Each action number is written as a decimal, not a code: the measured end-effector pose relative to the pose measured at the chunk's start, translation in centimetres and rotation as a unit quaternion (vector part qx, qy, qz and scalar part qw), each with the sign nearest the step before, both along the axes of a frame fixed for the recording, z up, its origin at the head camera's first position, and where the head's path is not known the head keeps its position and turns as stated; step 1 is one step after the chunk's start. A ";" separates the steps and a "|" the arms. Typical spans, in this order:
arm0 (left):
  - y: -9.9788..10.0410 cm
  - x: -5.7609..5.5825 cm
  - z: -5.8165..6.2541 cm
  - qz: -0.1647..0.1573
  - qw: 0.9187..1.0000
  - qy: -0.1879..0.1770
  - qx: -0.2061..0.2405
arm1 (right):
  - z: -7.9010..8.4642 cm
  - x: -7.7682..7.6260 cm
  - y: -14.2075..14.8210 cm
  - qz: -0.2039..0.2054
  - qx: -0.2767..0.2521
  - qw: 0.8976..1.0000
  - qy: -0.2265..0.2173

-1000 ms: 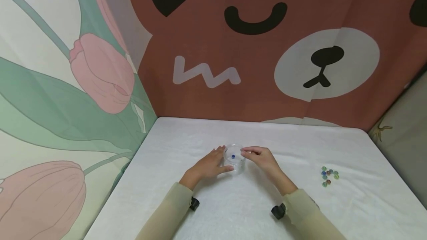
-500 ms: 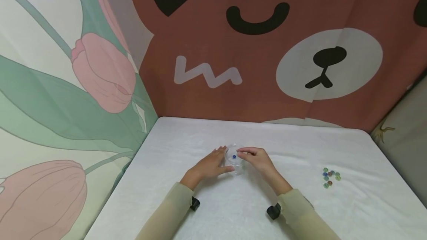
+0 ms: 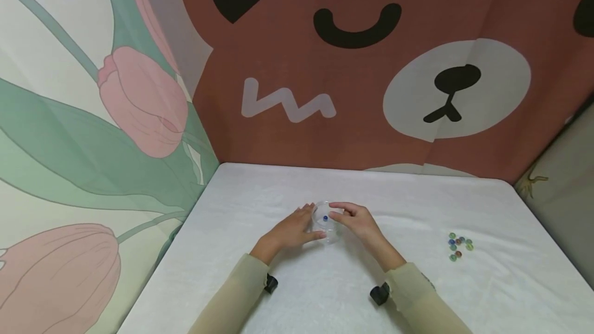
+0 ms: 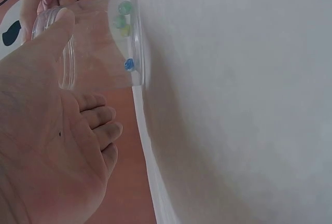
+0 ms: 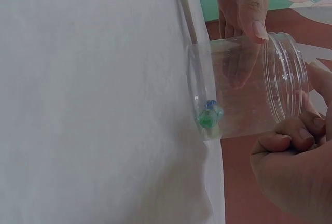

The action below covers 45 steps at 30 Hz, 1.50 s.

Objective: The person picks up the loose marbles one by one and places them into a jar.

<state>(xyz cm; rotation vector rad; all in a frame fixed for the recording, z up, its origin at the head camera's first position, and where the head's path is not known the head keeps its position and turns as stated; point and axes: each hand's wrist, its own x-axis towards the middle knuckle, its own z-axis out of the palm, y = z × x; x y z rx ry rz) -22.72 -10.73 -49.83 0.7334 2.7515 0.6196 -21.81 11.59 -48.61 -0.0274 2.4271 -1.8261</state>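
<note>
A clear jar (image 3: 328, 233) with a threaded neck stands upright on the white cloth, its mouth uncovered. Several glass marbles (image 4: 124, 22), green, yellow and blue, lie at its bottom. My left hand (image 3: 293, 228) holds the jar from the left, thumb across the near side and fingers behind. Over the right part of the mouth is my right hand (image 3: 361, 222), its thumb and index finger apart with nothing visible between them. Its other fingers are curled beside the threaded neck (image 5: 282, 73) in the right wrist view.
A loose group of several coloured marbles (image 3: 459, 241) lies on the table (image 3: 510, 293) to the right. Behind the table hangs a brown bear-face backdrop (image 3: 278, 138); a tulip-print curtain (image 3: 139, 102) borders the left side.
My right hand has shifted left over the jar's mouth. Its thumb and index finger, close together before, have spread apart. My left hand has stayed on the jar.
</note>
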 end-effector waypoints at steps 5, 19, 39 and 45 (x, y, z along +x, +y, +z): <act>0.0 0.0 0.0 0.002 1.000 -0.001 0.000 | 0.2 0.2 0.2 -0.001 -0.007 1.000 -0.001; 0.0 0.1 0.2 -0.001 1.000 0.004 -0.004 | 0.2 0.5 3.2 -0.007 0.012 1.000 -0.005; 0.0 0.1 0.4 -0.006 1.000 0.000 -0.015 | 1.1 1.9 9.3 -0.022 0.072 0.996 -0.038; 0.0 0.1 0.5 -0.002 1.000 -0.007 -0.013 | 1.4 2.7 11.5 -0.022 0.071 0.997 -0.030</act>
